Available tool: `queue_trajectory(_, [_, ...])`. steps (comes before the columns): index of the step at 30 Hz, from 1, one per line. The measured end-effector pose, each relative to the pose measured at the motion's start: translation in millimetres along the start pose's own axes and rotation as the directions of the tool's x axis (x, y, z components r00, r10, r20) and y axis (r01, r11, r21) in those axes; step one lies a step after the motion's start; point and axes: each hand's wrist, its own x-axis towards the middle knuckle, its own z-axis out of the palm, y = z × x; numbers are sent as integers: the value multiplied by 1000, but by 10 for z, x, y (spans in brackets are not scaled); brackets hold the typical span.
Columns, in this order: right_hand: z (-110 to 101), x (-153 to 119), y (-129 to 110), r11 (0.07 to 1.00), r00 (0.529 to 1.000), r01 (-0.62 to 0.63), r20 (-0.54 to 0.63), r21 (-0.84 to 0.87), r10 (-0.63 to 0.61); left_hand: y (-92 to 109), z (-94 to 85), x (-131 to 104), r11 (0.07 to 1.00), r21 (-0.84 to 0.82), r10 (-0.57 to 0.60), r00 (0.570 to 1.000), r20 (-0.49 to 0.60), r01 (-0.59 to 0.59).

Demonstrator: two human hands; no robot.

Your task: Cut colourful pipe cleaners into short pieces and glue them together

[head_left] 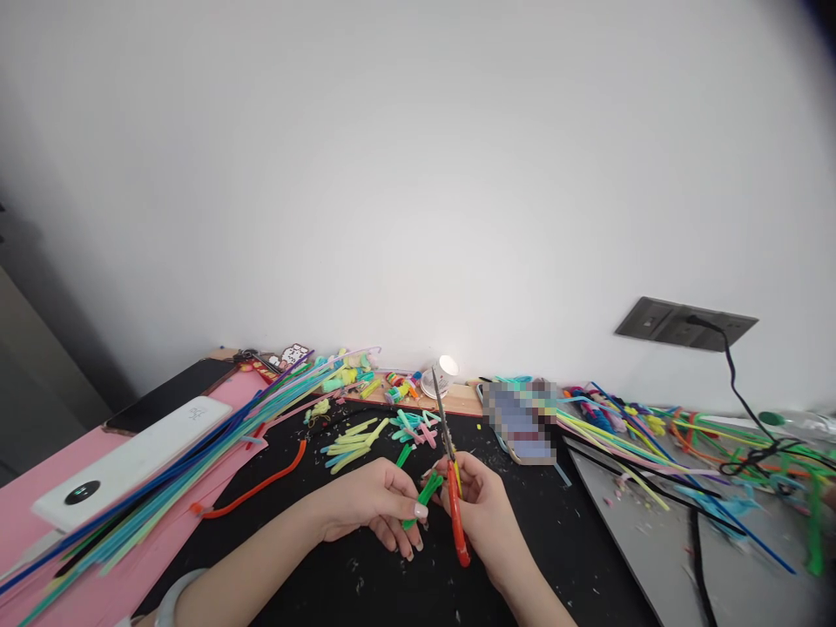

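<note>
Between thumb and fingers, my left hand pinches short green pipe cleaner pieces. My right hand is closed around orange-handled scissors, whose blades point up and away from me. Its fingertips come close to the green pieces; whether they touch them I cannot tell. Just beyond my hands lie cut yellow pipe cleaner pieces and a small heap of mint and pink pieces. All of this is over a black mat strewn with bits of fluff.
Long pipe cleaners lie across pink sheets at left, beside a white power bank. A paper cup stands by the wall. At right are a phone, more pipe cleaners and a black cable from the wall socket.
</note>
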Motion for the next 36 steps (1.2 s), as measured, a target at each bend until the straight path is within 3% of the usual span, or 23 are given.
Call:
queue_trajectory(11, [-51, 26, 35, 998, 998, 50, -38, -38, -51, -32, 21, -2, 999, 25, 45, 998, -38, -44])
queue_trajectory(26, [-43, 31, 33, 999, 996, 45, -74, 21, -43, -33, -29, 3, 999, 40, 0, 997, 79, -3])
queue_trajectory(36, [-59, 36, 35, 997, 996, 62, -59, -35, -65, 19, 32, -17, 998, 4, 69, 998, 15, -69])
